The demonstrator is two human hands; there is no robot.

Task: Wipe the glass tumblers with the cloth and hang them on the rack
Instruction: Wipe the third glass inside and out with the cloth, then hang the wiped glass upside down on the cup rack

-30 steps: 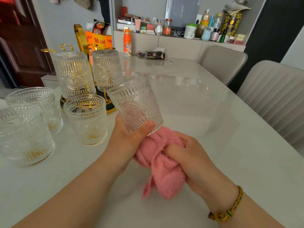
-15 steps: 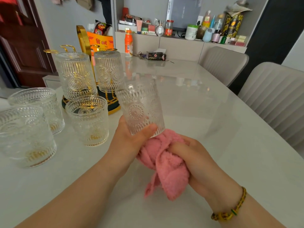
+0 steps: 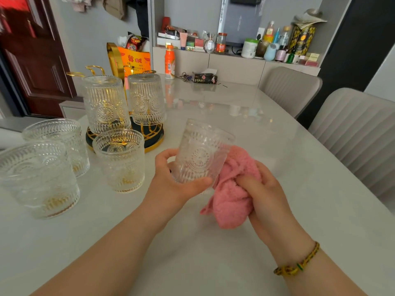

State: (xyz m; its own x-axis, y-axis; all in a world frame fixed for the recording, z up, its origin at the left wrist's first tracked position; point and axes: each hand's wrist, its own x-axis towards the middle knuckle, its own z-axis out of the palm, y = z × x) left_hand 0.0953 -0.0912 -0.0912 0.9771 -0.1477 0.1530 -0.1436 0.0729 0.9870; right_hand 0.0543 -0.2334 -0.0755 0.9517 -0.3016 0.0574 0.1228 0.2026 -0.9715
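My left hand (image 3: 173, 184) grips an embossed glass tumbler (image 3: 199, 152) above the table, tilted with its mouth up and to the right. My right hand (image 3: 263, 189) clutches a bunched pink cloth (image 3: 233, 193) pressed against the tumbler's right side. A gold wire rack (image 3: 149, 135) with a dark base stands at the left rear, with two tumblers (image 3: 105, 103) (image 3: 146, 98) hanging upside down on it. Three more tumblers stand upright on the table at the left (image 3: 120, 159) (image 3: 57, 142) (image 3: 36, 178).
The pale glossy table (image 3: 256, 129) runs back to a shelf crowded with bottles and jars. An orange bottle (image 3: 170, 61) and a dark pouch (image 3: 205, 78) sit at its far end. Two grey chairs (image 3: 290, 88) (image 3: 359, 133) line the right side.
My left hand has lowered the tumbler and tipped it to the right. The cloth in my right hand now presses on the glass's side instead of under its base.
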